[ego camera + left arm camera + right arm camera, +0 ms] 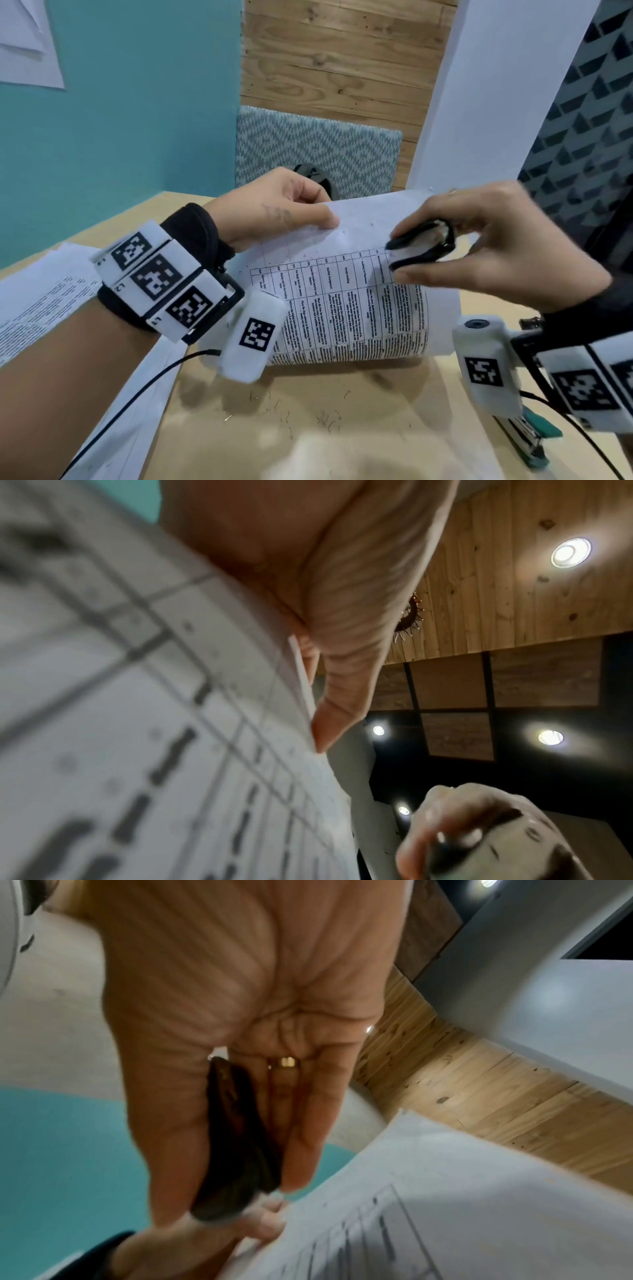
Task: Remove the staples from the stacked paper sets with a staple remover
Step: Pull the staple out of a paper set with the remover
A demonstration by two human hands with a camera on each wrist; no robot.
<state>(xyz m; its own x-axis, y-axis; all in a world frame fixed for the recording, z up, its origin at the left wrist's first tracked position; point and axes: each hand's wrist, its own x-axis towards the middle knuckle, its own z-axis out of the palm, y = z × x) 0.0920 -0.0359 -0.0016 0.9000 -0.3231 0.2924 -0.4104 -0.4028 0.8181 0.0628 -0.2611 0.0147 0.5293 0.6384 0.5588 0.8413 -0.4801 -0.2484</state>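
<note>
My left hand (291,209) pinches the top left corner of a printed paper set (356,301), holding it lifted and curled above the wooden table (342,428). In the left wrist view the thumb (342,669) lies flat against the paper (137,723). My right hand (479,240) grips a black staple remover (421,246) between thumb and fingers, hovering just over the sheet's upper right area. The right wrist view shows the remover (236,1137) dark against the palm, with the paper (445,1204) below it. No staple in the sheet is discernible.
Several pulled staples (308,418) lie scattered on the table below the paper. More printed sheets (51,301) lie at the left. A green stapler (527,442) sits at the right front. A patterned chair back (315,150) stands behind the table.
</note>
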